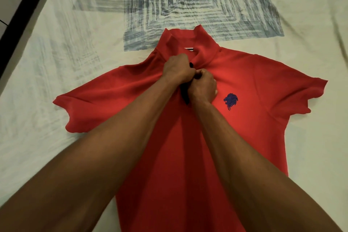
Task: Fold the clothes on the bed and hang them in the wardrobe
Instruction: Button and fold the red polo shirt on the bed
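**Red polo shirt, both hands at the placket**

Red cloth fills the middle of the view: a short-sleeved polo shirt (169, 137) lies face up on the bed (47, 62). Both bare forearms reach forward over its body and meet just below the collar (190, 43). The left hand (177, 69) is curled, knuckles up, its fingers pinching the shirt's front opening; the right hand (202, 86) sits touching it, just nearer the camera, fingers likewise curled tight on the cloth. A dark button (191, 65) shows beside the left fingers.

The bedsheet (301, 24) is pale, printed with grey-blue nested squares beyond the collar. A dark bed edge (20, 15) runs along the far left corner. The forearms hide much of the shirt's lower front.

The shirt's long axis runs from the camera outward, collar standing up at the far end, hem out of view at the bottom. Sleeves spread left and right. A dark blue lion emblem (230, 100) sits on the chest, right of the hands.
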The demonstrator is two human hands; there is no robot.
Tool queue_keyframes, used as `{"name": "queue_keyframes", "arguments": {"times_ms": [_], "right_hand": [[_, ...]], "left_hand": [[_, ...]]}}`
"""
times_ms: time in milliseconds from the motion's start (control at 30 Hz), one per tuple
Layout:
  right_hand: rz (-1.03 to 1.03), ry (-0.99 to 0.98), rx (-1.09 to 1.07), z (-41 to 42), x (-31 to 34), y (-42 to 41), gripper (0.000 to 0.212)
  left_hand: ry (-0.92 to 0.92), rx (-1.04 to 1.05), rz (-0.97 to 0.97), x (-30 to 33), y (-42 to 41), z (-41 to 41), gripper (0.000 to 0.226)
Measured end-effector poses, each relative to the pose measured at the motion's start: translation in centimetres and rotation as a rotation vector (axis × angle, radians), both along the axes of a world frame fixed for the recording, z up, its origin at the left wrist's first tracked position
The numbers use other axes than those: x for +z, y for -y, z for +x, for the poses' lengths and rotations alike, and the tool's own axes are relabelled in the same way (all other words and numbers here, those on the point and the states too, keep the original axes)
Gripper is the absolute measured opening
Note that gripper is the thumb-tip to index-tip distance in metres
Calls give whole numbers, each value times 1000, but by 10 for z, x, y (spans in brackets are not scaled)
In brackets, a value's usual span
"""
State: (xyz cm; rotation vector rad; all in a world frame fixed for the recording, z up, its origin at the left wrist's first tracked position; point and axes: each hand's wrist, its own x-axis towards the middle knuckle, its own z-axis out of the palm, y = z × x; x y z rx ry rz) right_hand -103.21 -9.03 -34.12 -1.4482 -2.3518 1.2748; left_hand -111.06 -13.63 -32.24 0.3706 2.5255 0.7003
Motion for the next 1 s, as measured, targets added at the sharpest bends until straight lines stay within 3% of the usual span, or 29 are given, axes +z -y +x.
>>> {"name": "queue_keyframes", "arguments": {"times_ms": [200,300,567,800,1000], "right_hand": [[-8,-52,-38,0,-2,4,12],[-9,-55,-48,-1,-4,5,7],[-45,-79,-85,-5,-7,5,20],[-96,-191,-115,-1,-11,1,13],[-120,-192,-118,-4,-9,-4,8]], "left_hand": [[42,-55,30,0,10,-14,14],[49,-31,101,-5,15,-15,17],[-98,67,264,-22,23,1,6],[128,375,585,-37,12,14,28],[198,436,639,-38,8,14,33]]}}
